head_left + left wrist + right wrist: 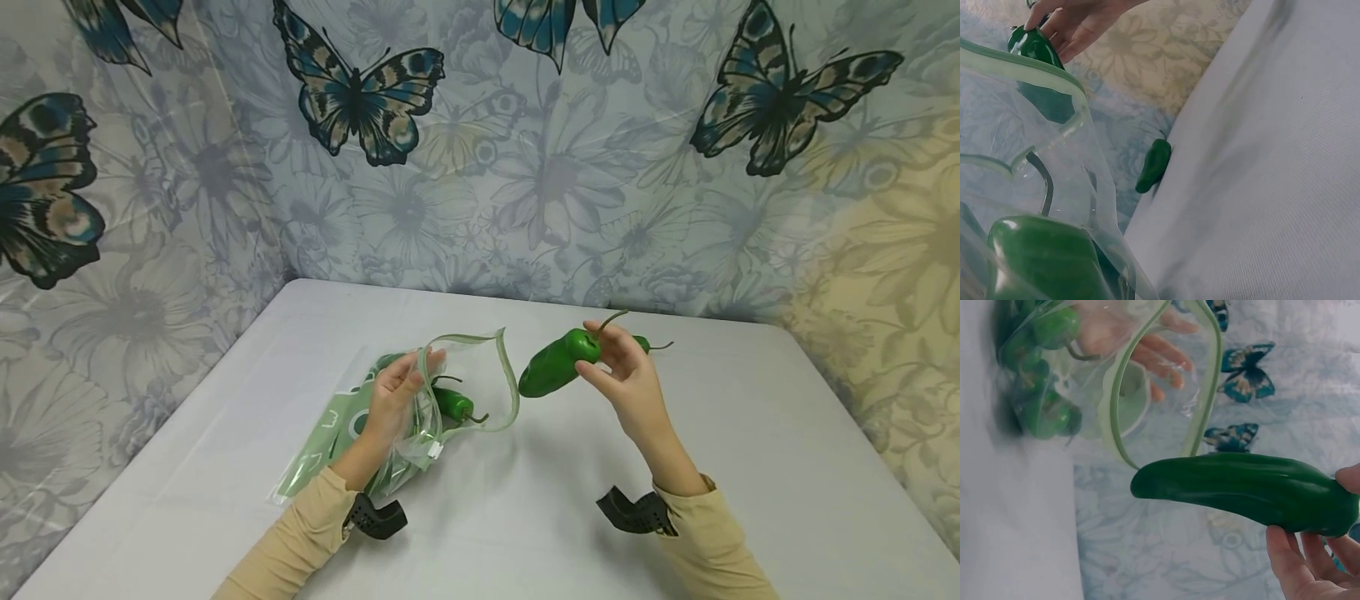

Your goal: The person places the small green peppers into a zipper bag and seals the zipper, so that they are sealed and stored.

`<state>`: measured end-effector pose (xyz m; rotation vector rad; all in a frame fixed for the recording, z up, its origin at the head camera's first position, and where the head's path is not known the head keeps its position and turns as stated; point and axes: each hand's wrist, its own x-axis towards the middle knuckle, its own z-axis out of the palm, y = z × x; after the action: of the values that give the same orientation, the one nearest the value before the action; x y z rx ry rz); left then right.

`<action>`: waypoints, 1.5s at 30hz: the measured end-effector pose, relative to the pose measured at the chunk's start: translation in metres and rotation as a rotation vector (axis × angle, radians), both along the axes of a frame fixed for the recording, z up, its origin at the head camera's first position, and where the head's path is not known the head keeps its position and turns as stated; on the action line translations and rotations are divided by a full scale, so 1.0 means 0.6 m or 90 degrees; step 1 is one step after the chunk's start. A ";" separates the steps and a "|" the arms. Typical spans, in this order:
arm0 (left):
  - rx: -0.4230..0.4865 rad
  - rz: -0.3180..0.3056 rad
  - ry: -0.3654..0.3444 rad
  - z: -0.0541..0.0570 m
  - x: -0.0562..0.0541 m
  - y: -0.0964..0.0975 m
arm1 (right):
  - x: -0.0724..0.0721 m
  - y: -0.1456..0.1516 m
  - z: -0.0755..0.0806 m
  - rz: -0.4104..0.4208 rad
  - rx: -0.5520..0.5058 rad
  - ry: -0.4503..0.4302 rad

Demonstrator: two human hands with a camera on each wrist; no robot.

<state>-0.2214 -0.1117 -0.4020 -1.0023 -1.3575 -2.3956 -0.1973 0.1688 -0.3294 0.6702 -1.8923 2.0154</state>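
Observation:
My right hand (626, 379) pinches a long green pepper (555, 364) near its stem end, thumb on one side and fingers on the other. The pepper is tilted above the table, its tip right at the mouth of a clear zip bag (337, 429). With my left hand (393, 396) I hold that bag by its rim, and its green-edged mouth stands wide. Several green peppers lie inside, among them one pepper (453, 404) close to the opening. In the right wrist view, the left hand's fingers (1163, 359) show through the plastic.
Another green pepper (1155, 165) lies on the white table (555, 508), partly hidden behind my right hand in the head view. A white slider (435, 450) sits on the bag's zip. Butterfly-patterned cloth (555, 183) rises behind the table and at its sides.

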 end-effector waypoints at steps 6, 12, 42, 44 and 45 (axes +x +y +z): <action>0.013 -0.011 0.001 -0.003 0.000 0.000 | 0.005 -0.002 0.001 0.026 -0.015 0.012; 0.001 -0.002 -0.001 0.000 -0.002 0.001 | 0.009 -0.013 0.000 0.025 -0.015 -0.013; 0.016 -0.011 0.017 0.005 0.003 0.003 | 0.013 -0.054 -0.035 0.057 0.107 -0.116; 0.019 -0.010 0.013 0.004 0.003 0.002 | 0.012 -0.056 -0.037 0.061 0.109 -0.119; 0.019 -0.010 0.012 0.002 0.002 0.001 | 0.012 -0.057 -0.038 0.064 0.109 -0.122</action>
<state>-0.2199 -0.1110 -0.4005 -1.0284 -1.3076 -2.4052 -0.1902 0.1344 -0.3520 0.6465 -2.2027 2.0600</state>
